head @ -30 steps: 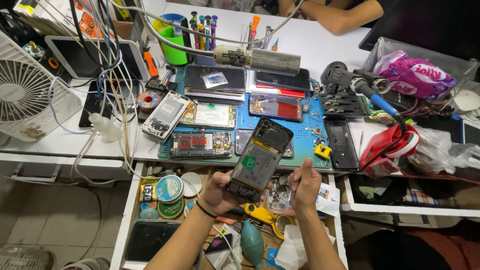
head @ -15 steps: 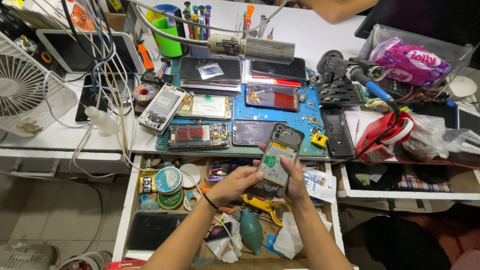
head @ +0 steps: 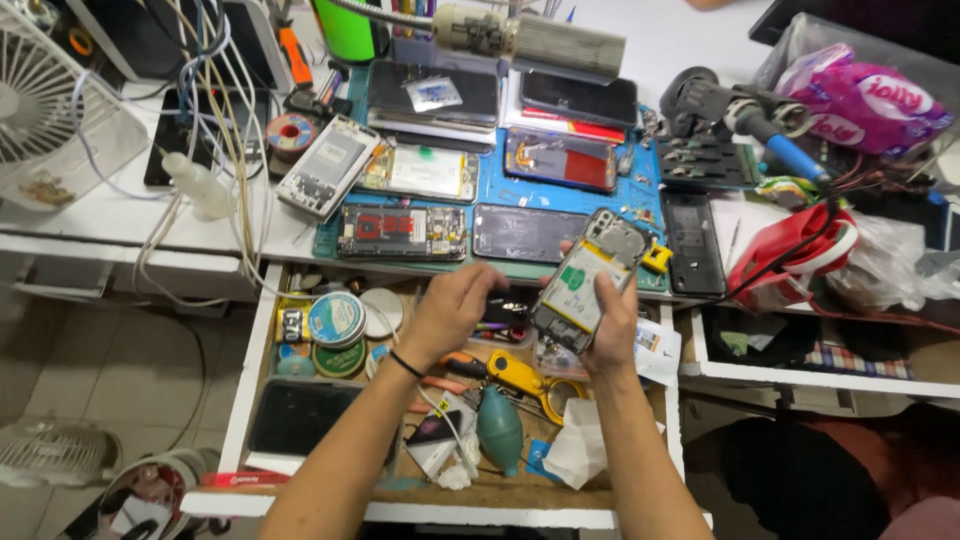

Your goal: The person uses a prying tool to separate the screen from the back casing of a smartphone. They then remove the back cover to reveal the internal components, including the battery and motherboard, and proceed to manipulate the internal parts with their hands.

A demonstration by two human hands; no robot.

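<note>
A cluttered white bench (head: 120,215) is seen from above, with a blue work mat (head: 560,200) laid on it and an open drawer (head: 250,380) pulled out beneath its front edge; tiled floor shows at the lower left. An opened smartphone (head: 588,285), its back removed so the yellow-green battery is exposed, is held above the drawer, just in front of the mat's near edge. Its long axis is tilted, running from lower left to upper right, with the camera end pointing up and away toward the mat. It is gripped from below by the right hand (head: 612,335), whose fingers are wrapped around its lower half. The left hand (head: 450,310) hovers just beside the phone's left edge, its fingers curled loosely together; whether they touch the phone cannot be told.

Several other dismantled phones (head: 405,232) are laid out on the mat. Round tins (head: 335,320), a yellow-handled tool (head: 520,375) and a teal air blower (head: 498,430) lie in the drawer under the hands. A white fan (head: 50,110) and a bundle of cables (head: 225,130) stand at the left.
</note>
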